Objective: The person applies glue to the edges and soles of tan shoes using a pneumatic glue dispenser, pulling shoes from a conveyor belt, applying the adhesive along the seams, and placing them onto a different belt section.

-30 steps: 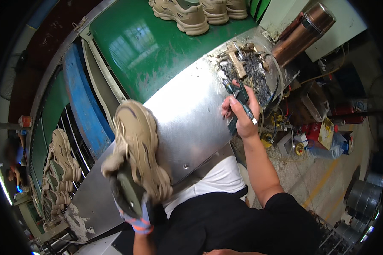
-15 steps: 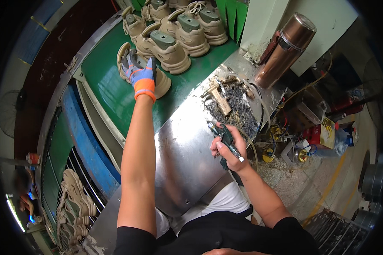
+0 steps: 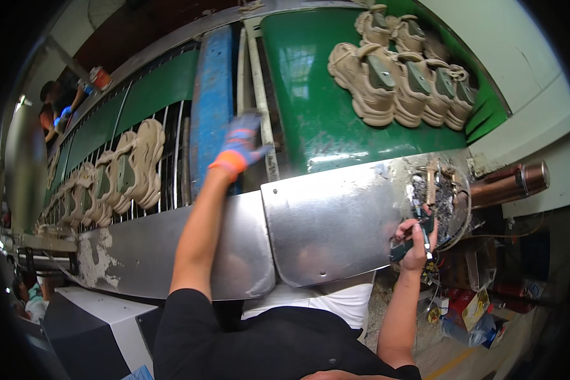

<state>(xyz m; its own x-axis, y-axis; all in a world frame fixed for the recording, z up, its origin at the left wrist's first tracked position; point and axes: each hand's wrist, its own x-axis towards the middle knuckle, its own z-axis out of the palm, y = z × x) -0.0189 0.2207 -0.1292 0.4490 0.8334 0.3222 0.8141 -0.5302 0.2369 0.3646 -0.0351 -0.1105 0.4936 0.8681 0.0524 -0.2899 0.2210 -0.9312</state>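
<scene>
My left hand (image 3: 239, 147), in a blue-grey glove with an orange cuff, is over the gap between a blue beam (image 3: 212, 95) and the green belt (image 3: 301, 82). It is slightly blurred, its thumb apart from the fingers, with nothing seen in it. Beige chunky sneakers (image 3: 364, 85) with green-grey inserts stand grouped on the belt's right side. My right hand (image 3: 416, 244) is closed around a dark green hand tool (image 3: 400, 249) with a silver metal end, beside the metal ledge's right end. The fingers partly cover the tool.
More beige sneakers (image 3: 147, 164) line a barred rack at left. A metal ledge (image 3: 329, 221) runs along the front. At its right lie a pile of dark scraps (image 3: 448, 199) and a copper-coloured flask (image 3: 510, 183). People work at far left; boxes (image 3: 465, 310) sit on the floor at right.
My left hand has let go of a sneaker on the green belt and moved left to the blue beam. The view has turned left. My right hand still holds the tool.
</scene>
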